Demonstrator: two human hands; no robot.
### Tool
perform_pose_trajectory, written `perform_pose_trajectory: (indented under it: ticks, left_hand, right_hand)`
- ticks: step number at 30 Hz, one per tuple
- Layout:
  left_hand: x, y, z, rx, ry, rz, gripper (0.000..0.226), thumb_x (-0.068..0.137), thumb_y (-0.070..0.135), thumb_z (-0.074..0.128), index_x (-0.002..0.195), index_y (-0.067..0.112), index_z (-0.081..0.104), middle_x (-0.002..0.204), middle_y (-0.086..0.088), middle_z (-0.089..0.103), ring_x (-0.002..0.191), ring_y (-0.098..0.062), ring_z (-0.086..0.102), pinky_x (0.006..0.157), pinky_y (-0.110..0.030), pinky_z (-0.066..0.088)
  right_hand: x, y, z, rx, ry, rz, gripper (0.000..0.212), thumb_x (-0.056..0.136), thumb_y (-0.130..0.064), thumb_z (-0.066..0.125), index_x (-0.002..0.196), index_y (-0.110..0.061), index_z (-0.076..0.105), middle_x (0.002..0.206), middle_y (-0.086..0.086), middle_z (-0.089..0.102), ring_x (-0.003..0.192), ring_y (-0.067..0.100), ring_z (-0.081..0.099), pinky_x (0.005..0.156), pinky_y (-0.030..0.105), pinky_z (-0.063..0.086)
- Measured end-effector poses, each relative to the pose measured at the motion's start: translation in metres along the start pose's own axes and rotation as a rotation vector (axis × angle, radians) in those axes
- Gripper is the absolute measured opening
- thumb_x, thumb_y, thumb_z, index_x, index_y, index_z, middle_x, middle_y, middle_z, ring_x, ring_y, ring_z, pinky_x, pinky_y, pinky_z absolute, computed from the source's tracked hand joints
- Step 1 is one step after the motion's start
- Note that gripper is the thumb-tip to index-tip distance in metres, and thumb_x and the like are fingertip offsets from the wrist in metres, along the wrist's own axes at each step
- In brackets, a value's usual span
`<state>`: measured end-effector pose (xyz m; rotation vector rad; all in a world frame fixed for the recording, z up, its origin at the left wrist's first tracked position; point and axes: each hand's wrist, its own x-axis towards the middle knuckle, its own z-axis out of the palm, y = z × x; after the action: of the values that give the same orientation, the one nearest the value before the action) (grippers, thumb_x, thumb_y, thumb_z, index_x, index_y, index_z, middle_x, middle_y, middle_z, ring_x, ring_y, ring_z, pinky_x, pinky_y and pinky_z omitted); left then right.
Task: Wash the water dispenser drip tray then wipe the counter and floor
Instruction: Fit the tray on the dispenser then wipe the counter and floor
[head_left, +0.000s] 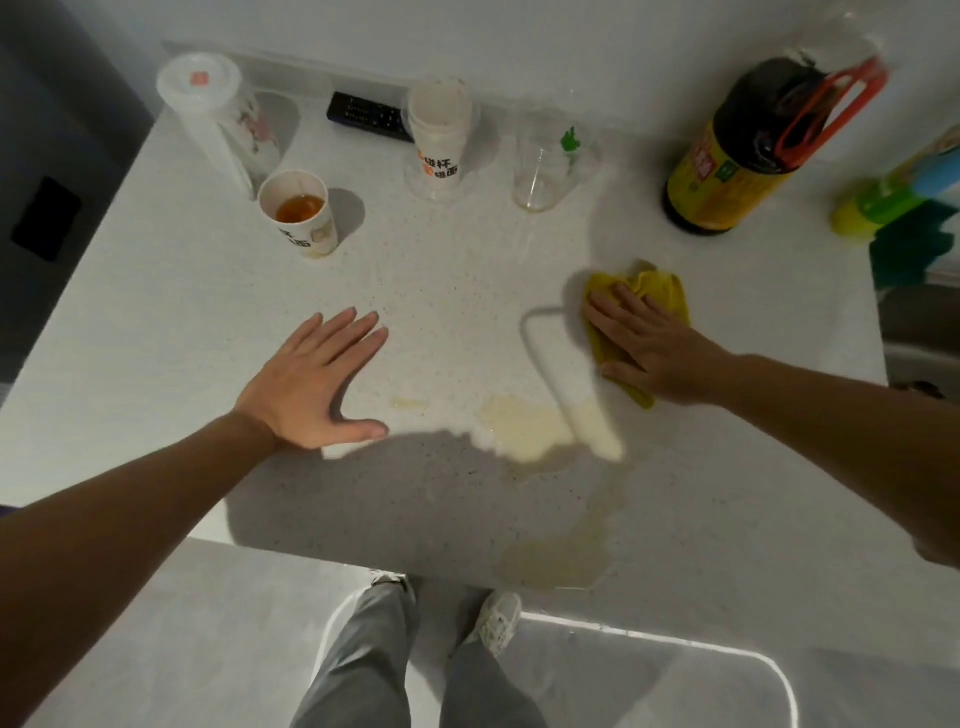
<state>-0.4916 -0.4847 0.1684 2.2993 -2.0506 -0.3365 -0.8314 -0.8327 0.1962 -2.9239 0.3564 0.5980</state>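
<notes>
Right hand (649, 343) presses the yellow cloth (660, 283) flat, fingers straight — left hand (311, 379) splayed on the worktop (156, 312), holding nothing. The spill (556, 564) reaches the front edge.

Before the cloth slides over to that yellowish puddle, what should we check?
1. The cloth sits under the right hand: ok, pressed flat.
2. Way from cloth to puddle free of cups: ok.
3. The left hand is out of the puddle: ok, it rests on the counter beside it.
4. The paper cup of brown drink is out of the way: ok, near the back.
5. Puddle away from the counter's front edge: not ok, it reaches it.
6. Drips on the floor: cannot tell.
</notes>
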Motion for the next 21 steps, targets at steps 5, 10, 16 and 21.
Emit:
perform_pose_trajectory:
  ticks: [5, 10, 16, 21]
  left_hand:
    - [0.0, 0.001, -0.001, 0.011, -0.014, -0.006, 0.122, 0.075, 0.097, 0.043, 0.167, 0.024, 0.012, 0.175, -0.004, 0.012, 0.161, -0.026, 0.007, 0.129, -0.053, 0.008]
    - [0.001, 0.0, -0.003, 0.008, -0.013, -0.004, 0.123, 0.073, 0.099, 0.041, 0.167, 0.024, 0.013, 0.174, -0.004, 0.014, 0.161, -0.028, 0.01, 0.129, -0.054, 0.009]
    - [0.001, -0.002, -0.002, 0.001, -0.006, 0.0, 0.123, 0.072, 0.099, 0.04, 0.167, 0.027, 0.012, 0.174, -0.004, 0.016, 0.161, -0.026, 0.009, 0.13, -0.05, 0.004]
    - [-0.003, -0.002, -0.002, 0.002, 0.021, 0.01, 0.12, 0.074, 0.098, 0.042, 0.167, 0.026, 0.014, 0.174, -0.002, 0.017, 0.161, -0.024, 0.008, 0.13, -0.048, 0.003]
  right_hand:
    - [-0.076, -0.039, 0.031, -0.042, 0.004, -0.056, 0.072, 0.104, -0.058, 0.016, 0.163, -0.017, 0.009, 0.171, 0.009, 0.009, 0.157, 0.039, 0.005, 0.125, 0.059, 0.011]
    - [-0.115, -0.065, 0.055, 0.0, -0.052, -0.059, 0.073, 0.105, -0.062, 0.012, 0.163, -0.025, -0.01, 0.173, 0.003, 0.002, 0.159, 0.029, -0.006, 0.126, 0.057, 0.011]
    - [-0.119, -0.05, 0.044, -0.09, -0.121, -0.096, 0.085, 0.099, -0.071, 0.015, 0.163, -0.023, -0.013, 0.172, 0.001, -0.012, 0.158, 0.027, -0.013, 0.127, 0.049, 0.0]
    - [-0.157, -0.074, 0.065, 0.048, -0.126, 0.127, 0.092, 0.094, -0.077, 0.018, 0.161, -0.024, -0.016, 0.17, -0.002, -0.02, 0.156, 0.026, -0.022, 0.127, 0.05, -0.003]
